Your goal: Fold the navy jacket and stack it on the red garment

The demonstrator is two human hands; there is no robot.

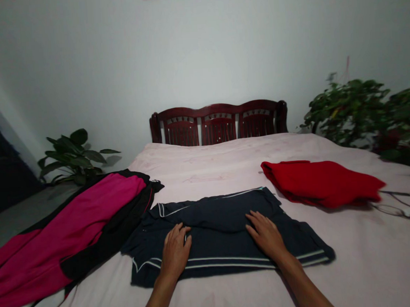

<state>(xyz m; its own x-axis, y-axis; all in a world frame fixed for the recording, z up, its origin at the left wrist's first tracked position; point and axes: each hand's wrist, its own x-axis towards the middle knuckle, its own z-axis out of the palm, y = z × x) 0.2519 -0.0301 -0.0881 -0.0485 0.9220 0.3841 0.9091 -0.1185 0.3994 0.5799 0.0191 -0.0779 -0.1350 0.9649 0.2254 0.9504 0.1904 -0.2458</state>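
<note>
Dark navy shorts [217, 245] with white piping along their sides lie spread on the bed in front of me, the gathered waist to the left and the legs to the right. My left hand [176, 250] rests palm down on the cloth near the waist, fingers loosely extended. Farther right, my right hand [265, 233] lies on the leg part with its fingers spread. Neither hand grips the fabric. Some creases run across the middle between the two hands. My palms and the cloth beneath them are hidden.
A pink and black jacket [80, 221] lies at left, close to the shorts. To the right are a folded red garment [321, 183] and eyeglasses [399, 212] on the pink bedsheet [231, 295]. Beyond stand a wooden headboard [218, 110] and leafy plants [351, 110].
</note>
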